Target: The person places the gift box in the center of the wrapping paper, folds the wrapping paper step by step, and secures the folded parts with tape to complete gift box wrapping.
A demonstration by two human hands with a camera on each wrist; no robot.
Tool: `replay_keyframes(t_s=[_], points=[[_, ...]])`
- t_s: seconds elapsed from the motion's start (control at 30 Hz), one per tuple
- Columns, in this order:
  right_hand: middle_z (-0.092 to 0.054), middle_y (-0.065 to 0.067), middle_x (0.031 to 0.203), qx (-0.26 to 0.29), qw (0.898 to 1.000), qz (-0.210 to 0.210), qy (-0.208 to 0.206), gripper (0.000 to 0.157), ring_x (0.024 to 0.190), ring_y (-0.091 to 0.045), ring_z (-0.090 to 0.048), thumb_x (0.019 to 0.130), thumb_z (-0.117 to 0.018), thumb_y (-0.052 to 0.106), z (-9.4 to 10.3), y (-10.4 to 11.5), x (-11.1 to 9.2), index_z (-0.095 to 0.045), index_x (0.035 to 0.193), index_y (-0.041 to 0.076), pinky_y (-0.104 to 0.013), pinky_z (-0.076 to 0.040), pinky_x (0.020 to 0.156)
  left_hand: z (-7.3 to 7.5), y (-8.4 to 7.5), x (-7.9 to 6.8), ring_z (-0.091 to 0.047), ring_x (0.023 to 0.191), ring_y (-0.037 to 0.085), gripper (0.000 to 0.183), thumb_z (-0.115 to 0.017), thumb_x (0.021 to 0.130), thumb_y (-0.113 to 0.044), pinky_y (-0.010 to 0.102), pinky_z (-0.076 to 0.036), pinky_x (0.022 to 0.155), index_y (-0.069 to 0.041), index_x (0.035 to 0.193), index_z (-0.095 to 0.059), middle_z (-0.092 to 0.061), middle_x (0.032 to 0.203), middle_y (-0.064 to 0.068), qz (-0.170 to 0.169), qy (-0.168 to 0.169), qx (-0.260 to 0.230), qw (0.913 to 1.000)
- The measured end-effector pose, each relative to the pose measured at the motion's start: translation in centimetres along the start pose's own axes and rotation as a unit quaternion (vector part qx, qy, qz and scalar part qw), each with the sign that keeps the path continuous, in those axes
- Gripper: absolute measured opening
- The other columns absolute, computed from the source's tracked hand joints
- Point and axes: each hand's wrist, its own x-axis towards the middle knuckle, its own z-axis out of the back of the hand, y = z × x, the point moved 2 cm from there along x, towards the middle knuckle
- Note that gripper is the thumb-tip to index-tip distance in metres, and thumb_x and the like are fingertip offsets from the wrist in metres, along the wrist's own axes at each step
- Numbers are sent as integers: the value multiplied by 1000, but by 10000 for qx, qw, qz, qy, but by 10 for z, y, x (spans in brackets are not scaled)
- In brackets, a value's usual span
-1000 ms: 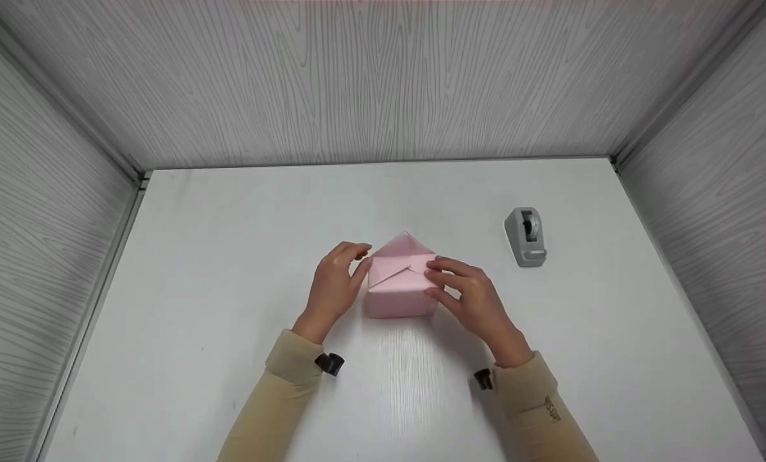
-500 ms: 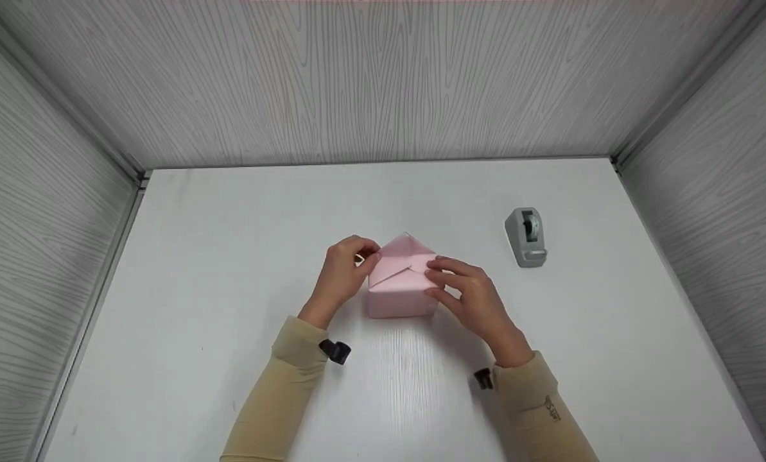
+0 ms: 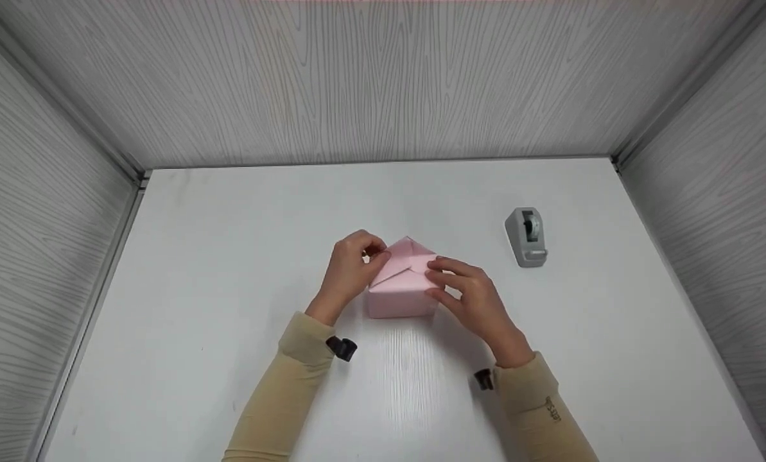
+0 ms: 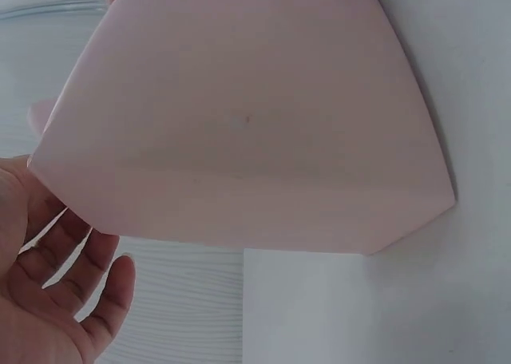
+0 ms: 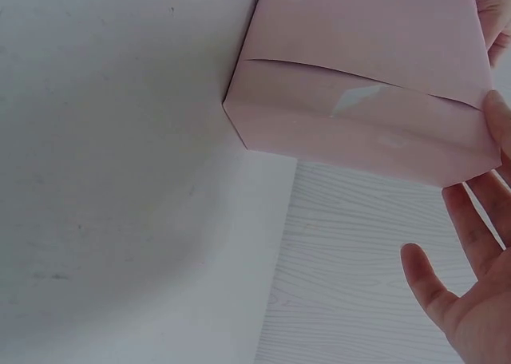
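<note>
A small box (image 3: pixel 402 303) wrapped in pink paper stands on the white table, with a pointed paper flap (image 3: pixel 410 248) sticking out at its far end. My left hand (image 3: pixel 350 264) pinches the left edge of this flap between thumb and index finger. From the other side my right hand (image 3: pixel 476 298) holds the box, fingertips on its top and thumb at the near edge. The left wrist view shows a plain pink side (image 4: pixel 239 116) of the box. On the side seen from the right wrist, a shiny strip of clear tape (image 5: pixel 357 99) crosses a paper seam.
A grey tape dispenser (image 3: pixel 526 239) with a roll in it stands on the table (image 3: pixel 228 256), back and right of the box. Grey wood-grain walls (image 3: pixel 370 83) rise behind the table and on both sides.
My left hand has moved right and slightly away from me, from beside the box onto the flap's left edge. The flap's tip has bent down slightly. The right hand stays in place.
</note>
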Motion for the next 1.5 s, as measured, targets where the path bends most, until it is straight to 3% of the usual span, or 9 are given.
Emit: replay_keyframes(t_s=[0.2,0.5,0.73,1.13,1.5], points=[[-66,-10,120,43,9999,121,-40,30,118,-26,-59,81,-80,9,-1,0,0,-74,110,2,-39,-48,96,-1,-3,0,-56,73,16,6,-74,86,-6,36,-51,69,-5,82,-69,-62,78,2,-42,-104,76,9999],[-67,-10,120,53,9999,130,-19,30,118,-25,-59,82,-79,10,-1,1,0,-74,110,1,-36,-48,97,-1,-9,1,-58,75,16,6,-70,88,-8,40,-52,69,-4,91,-72,-63,81,3,-326,-105,-3,9994],[-67,-10,121,46,10000,75,19,31,119,-24,-59,82,-80,11,0,1,0,-74,111,1,-37,-48,97,-2,-15,5,-57,73,14,4,-70,88,-6,30,-50,66,-3,86,-72,-63,79,2,-307,-117,55,9994],[-66,-10,121,5,10000,30,14,33,119,-26,-59,81,-80,10,0,1,0,-73,112,0,-38,-48,97,-3,-25,10,-57,71,13,5,-72,88,-8,26,-48,65,-4,85,-72,-64,78,2,-517,-83,165,9985],[-66,-12,120,18,9999,132,-7,31,118,-26,-60,82,-79,8,0,2,1,-74,111,0,-39,-50,93,-3,-34,12,-58,74,16,7,-69,91,-11,32,-50,66,-4,90,-72,-65,83,3,-676,-39,227,9974]])
